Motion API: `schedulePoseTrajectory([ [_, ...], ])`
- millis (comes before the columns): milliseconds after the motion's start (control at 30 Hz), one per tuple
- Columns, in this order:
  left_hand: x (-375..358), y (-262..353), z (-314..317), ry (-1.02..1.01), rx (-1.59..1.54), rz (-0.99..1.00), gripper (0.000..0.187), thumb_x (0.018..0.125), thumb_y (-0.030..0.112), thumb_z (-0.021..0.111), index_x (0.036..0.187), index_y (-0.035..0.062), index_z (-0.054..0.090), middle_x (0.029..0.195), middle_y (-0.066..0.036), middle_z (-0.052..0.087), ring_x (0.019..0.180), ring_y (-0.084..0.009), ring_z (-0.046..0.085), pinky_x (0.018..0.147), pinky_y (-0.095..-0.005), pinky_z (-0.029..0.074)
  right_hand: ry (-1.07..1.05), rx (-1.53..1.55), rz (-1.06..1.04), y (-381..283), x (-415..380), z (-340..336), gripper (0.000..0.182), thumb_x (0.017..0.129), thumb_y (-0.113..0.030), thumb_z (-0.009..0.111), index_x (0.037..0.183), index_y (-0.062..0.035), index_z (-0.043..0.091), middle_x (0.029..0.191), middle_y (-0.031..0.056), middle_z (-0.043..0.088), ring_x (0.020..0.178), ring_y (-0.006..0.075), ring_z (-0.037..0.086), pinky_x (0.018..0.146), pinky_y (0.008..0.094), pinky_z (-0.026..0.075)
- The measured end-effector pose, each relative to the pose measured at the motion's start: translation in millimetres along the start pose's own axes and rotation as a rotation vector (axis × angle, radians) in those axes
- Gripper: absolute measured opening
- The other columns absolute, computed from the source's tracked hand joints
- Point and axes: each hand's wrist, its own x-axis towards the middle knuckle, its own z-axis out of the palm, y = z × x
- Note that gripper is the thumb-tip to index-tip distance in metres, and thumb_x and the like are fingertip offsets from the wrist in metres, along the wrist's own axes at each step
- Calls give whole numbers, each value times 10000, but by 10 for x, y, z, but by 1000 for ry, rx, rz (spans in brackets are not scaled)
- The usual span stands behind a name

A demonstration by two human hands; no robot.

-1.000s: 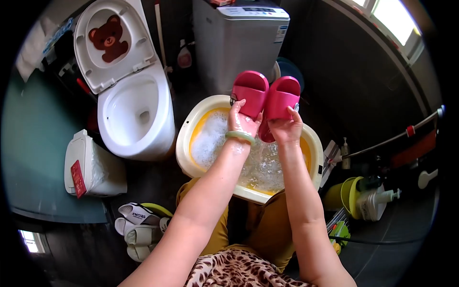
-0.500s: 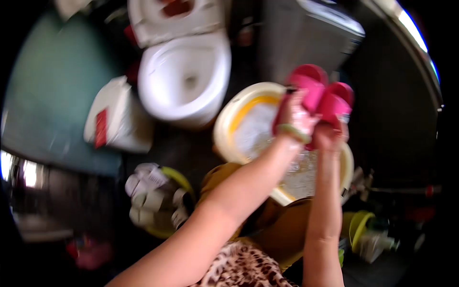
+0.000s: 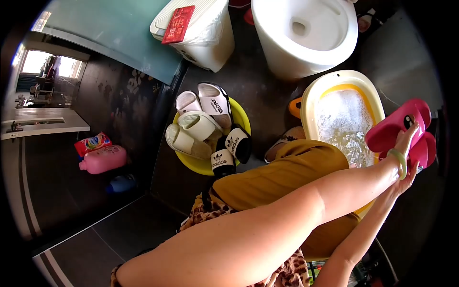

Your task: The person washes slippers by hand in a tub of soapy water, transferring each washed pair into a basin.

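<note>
A pair of pink slippers (image 3: 389, 128) is held over the right edge of the cream basin (image 3: 311, 115). My left hand (image 3: 405, 142), with a pale green bangle at its wrist, is closed around the nearer slipper. Below it, my right hand (image 3: 405, 183) grips the lower slipper, its fingers partly hidden by the left wrist. A dark round badge shows on the upper slipper's strap. Sudsy water (image 3: 345, 117) fills the basin, which has a yellow inner band.
On the left of my knee, a yellow-green tub (image 3: 243, 117) holds several white and black slides. A toilet (image 3: 287, 52) and lidded bin (image 3: 210, 45) stand beyond. A pink bottle (image 3: 106, 159) and a detergent packet (image 3: 92, 144) lie at far left.
The view has swung left, so the basin, toilet and tub sit differently in the picture. Both hands still hold the pink slippers, now over the basin's right edge rather than its middle.
</note>
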Motion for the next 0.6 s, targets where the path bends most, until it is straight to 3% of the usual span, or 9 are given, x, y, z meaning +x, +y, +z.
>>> schedulePoseTrajectory([
  [67,6,101,10,39,27,38,824,736,590,555,1332,86,291,1340,-124,338,1211,-252,348,988,-388,287,-35,72,93,115,42,117,449,869,-280,501,1097,106,503,1084,244,564,1034,333,538,935,460,380],
  [133,217,107,-58,71,33,107,834,732,584,569,1324,63,296,1330,-131,349,1207,-248,356,991,-374,287,-77,90,155,252,77,234,472,869,-280,495,1119,121,476,1103,257,547,1052,341,525,938,465,375],
  [167,299,137,-80,94,37,148,829,728,572,586,1304,38,319,1307,-138,375,1190,-245,375,985,-363,295,-196,122,205,301,110,316,486,870,-278,488,1131,130,458,1106,260,542,1068,345,512,943,468,368],
  [300,506,339,-106,178,51,308,814,714,524,652,1224,-62,410,1212,-164,477,1121,-233,449,961,-322,329,-49,68,86,387,130,348,366,876,-229,476,1081,72,516,1108,231,550,1056,330,519,954,453,357],
  [333,431,380,-56,215,-15,305,710,714,502,662,1215,42,458,1166,-84,501,1034,-186,481,889,-337,396,-64,95,52,414,129,339,326,879,-207,472,1066,51,533,1118,216,551,1069,319,512,966,444,346],
  [433,203,686,136,73,-277,341,645,731,443,671,1239,124,436,1187,-68,490,1056,-213,484,900,-368,423,36,63,-65,555,119,504,313,891,-191,444,1104,27,512,1140,175,548,1116,272,485,987,418,333],
  [533,-220,971,325,-137,-326,387,700,736,465,657,1261,74,410,1218,-100,477,1093,-222,473,945,-369,398,24,-163,-22,647,-29,709,373,905,-174,415,1215,33,432,1243,165,474,1133,242,480,986,358,350],
  [600,-343,1152,292,-307,-246,423,622,741,423,664,1218,91,443,1190,-87,499,1071,-224,485,965,-398,381,95,-347,-39,597,-105,833,410,917,-211,409,1259,16,389,1283,148,445,1157,222,471,907,306,439],
])
